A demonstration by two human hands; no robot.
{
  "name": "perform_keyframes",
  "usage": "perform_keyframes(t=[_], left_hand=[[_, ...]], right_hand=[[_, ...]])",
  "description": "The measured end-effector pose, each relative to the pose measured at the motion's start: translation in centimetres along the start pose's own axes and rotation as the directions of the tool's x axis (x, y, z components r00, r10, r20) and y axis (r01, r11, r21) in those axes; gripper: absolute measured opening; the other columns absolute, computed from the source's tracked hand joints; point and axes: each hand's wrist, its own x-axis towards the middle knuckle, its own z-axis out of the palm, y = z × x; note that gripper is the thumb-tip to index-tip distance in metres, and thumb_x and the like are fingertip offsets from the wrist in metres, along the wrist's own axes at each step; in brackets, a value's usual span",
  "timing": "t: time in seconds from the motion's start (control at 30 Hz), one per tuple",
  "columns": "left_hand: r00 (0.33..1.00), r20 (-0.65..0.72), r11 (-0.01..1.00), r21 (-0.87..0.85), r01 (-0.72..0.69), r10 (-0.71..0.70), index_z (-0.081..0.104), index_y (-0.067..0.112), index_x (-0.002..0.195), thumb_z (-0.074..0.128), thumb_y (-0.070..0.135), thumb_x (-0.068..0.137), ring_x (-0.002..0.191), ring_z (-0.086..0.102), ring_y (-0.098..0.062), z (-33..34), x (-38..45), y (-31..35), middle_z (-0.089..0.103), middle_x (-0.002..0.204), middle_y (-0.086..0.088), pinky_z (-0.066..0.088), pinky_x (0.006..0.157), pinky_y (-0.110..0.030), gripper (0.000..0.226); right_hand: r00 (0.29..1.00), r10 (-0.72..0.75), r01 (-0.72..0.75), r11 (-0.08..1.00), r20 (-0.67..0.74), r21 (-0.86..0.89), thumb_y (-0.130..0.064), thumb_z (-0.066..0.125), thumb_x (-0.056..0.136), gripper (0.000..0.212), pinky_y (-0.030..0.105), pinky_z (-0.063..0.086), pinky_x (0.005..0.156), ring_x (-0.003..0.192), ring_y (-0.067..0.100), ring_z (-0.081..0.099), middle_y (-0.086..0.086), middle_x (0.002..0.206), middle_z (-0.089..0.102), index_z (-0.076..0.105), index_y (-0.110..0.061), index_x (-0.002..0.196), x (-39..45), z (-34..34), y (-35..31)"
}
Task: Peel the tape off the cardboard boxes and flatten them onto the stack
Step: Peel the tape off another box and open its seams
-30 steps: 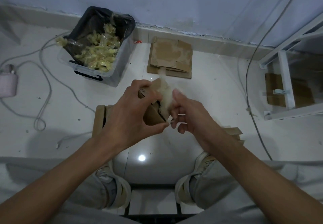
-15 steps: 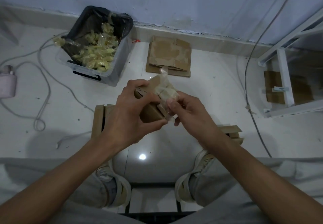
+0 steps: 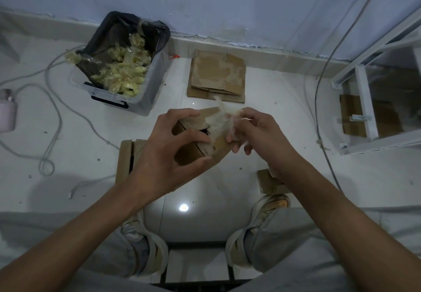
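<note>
**Now I hold a small box and pull at its tape**

Right now my left hand point(image 3: 169, 152) grips a small cardboard box point(image 3: 200, 136) in the middle of what I see. My fingers curl over its top and my thumb sits under it. The box is up in the air, above the shiny white floor point(image 3: 273, 121). One flap has a dark gap showing.

My right hand point(image 3: 255, 132) is at 3 o'clock from the box, touching it. Its fingers pinch a crumpled bit of clear tape point(image 3: 219, 118). The tape still sticks to the top right of the box.

At 12 o'clock from the box, near the wall, lies the stack of flat cardboard point(image 3: 217, 75). It is well apart from my hands.

At 10 o'clock sits a clear plastic bin point(image 3: 145, 93) with a black bag inside. It is full of balled-up yellowish tape point(image 3: 120, 73).

Behind my left hand, on the floor, is another cardboard box point(image 3: 125, 157). Near my right shoe point(image 3: 266, 209) are more cardboard pieces point(image 3: 266, 180).

At 3 o'clock, far off, stands a white metal rack point(image 3: 366, 109). A grey cable point(image 3: 319, 100) runs down beside it. At 9 o'clock a white cord point(image 3: 52, 114) loops on the floor, and a pink thing point(image 3: 6, 111) sits at the edge.
</note>
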Motion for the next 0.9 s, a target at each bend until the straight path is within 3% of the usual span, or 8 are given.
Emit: perform_keyframes(t=[0.1, 0.23, 0.3, 0.37, 0.47, 0.53, 0.7, 0.9], left_hand=[[1.0, -0.001, 1.0, 0.014, -0.021, 0.021, 0.074, 0.02, 0.108, 0.076, 0.045, 0.081, 0.131, 0.047, -0.025, 0.1, 0.1, -0.2, 0.049, 0.143, 0.001, 0.052, 0.093, -0.043, 0.037], [0.999, 0.026, 0.999, 0.034, -0.038, 0.037, 0.075, 0.021, 0.106, 0.079, 0.044, 0.078, 0.13, 0.049, -0.026, 0.3, 0.1, -0.4, 0.052, 0.141, 0.0, 0.052, 0.092, -0.052, 0.037], [0.999, 0.033, 0.998, 0.045, -0.042, 0.041, 0.076, 0.021, 0.105, 0.078, 0.044, 0.076, 0.13, 0.049, -0.027, 0.3, -0.1, -0.3, 0.053, 0.139, -0.001, 0.051, 0.091, -0.054, 0.037], [0.998, 0.035, 0.998, 0.051, -0.047, 0.045, 0.077, 0.021, 0.105, 0.077, 0.044, 0.077, 0.13, 0.05, -0.027, 0.3, -0.3, -0.2, 0.054, 0.138, -0.001, 0.051, 0.091, -0.054, 0.037], [0.997, 0.048, 0.996, 0.066, -0.062, 0.059, 0.077, 0.02, 0.106, 0.077, 0.044, 0.077, 0.131, 0.049, -0.027, 0.3, -0.3, -0.3, 0.055, 0.137, -0.003, 0.051, 0.091, -0.054, 0.037], [0.995, 0.063, 0.994, 0.073, -0.076, 0.071, 0.077, 0.02, 0.107, 0.077, 0.045, 0.078, 0.133, 0.048, -0.028, 0.3, -0.2, -0.3, 0.056, 0.138, -0.002, 0.05, 0.093, -0.055, 0.039], [0.995, 0.058, 0.992, 0.086, -0.091, 0.086, 0.077, 0.019, 0.106, 0.076, 0.047, 0.078, 0.135, 0.048, -0.028, 0.0, -0.2, -0.3, 0.058, 0.137, -0.003, 0.051, 0.094, -0.055, 0.039], [0.993, 0.031, 0.992, 0.063, -0.112, 0.11, 0.077, 0.018, 0.104, 0.078, 0.043, 0.078, 0.134, 0.048, -0.03, -0.1, 0.1, -0.1, 0.058, 0.137, -0.003, 0.049, 0.095, -0.055, 0.036]], right_hand=[[1.0, 0.014, -0.014, 0.988, 0.004, 0.155, -0.006, 0.049, 0.104, 0.03, 0.026, 0.041, 0.051, 0.059, 0.018, 0.056, 0.008, 0.074, 0.063, 0.072, -0.016, 0.12, 0.2, 0.5, 0.3], [0.997, 0.08, -0.076, 0.967, -0.006, 0.242, -0.001, 0.043, 0.1, 0.035, 0.025, 0.039, 0.05, 0.059, 0.016, 0.052, 0.006, 0.072, 0.056, 0.076, -0.012, 0.108, 0.4, 1.3, 0.4], [0.99, 0.129, -0.138, 0.936, 0.049, 0.323, -0.007, 0.043, 0.094, 0.033, 0.027, 0.038, 0.05, 0.061, 0.017, 0.052, 0.007, 0.075, 0.054, 0.074, -0.007, 0.104, 0.6, 1.5, 0.5], [0.982, 0.154, -0.183, 0.915, 0.107, 0.359, -0.026, 0.05, 0.088, 0.034, 0.029, 0.039, 0.051, 0.064, 0.019, 0.054, 0.007, 0.081, 0.054, 0.071, -0.007, 0.106, 0.6, 1.5, 0.5], [0.989, 0.115, -0.122, 0.989, 0.095, 0.077, -0.043, 0.068, 0.093, 0.034, 0.032, 0.046, 0.056, 0.066, 0.02, 0.058, 0.008, 0.08, 0.063, 0.063, -0.015, 0.111, 0.6, 1.4, 0.5], [0.998, 0.022, -0.017, 0.996, 0.066, -0.083, -0.031, 0.072, 0.097, 0.025, 0.029, 0.051, 0.055, 0.063, 0.017, 0.064, 0.006, 0.079, 0.07, 0.06, -0.017, 0.115, 0.5, 1.3, 0.3], [0.991, -0.132, 0.13, 0.979, -0.003, -0.156, -0.017, 0.061, 0.105, 0.007, 0.031, 0.051, 0.047, 0.055, 0.027, 0.068, 0.006, 0.082, 0.076, 0.066, -0.018, 0.109, 0.5, 1.4, 0.4], [0.978, -0.2, 0.181, 0.956, -0.058, -0.231, -0.006, 0.049, 0.106, 0.028, 0.027, 0.046, 0.047, 0.045, 0.015, 0.053, 0.004, 0.061, 0.062, 0.071, -0.018, 0.094, 0.7, 1.8, 1.2]])
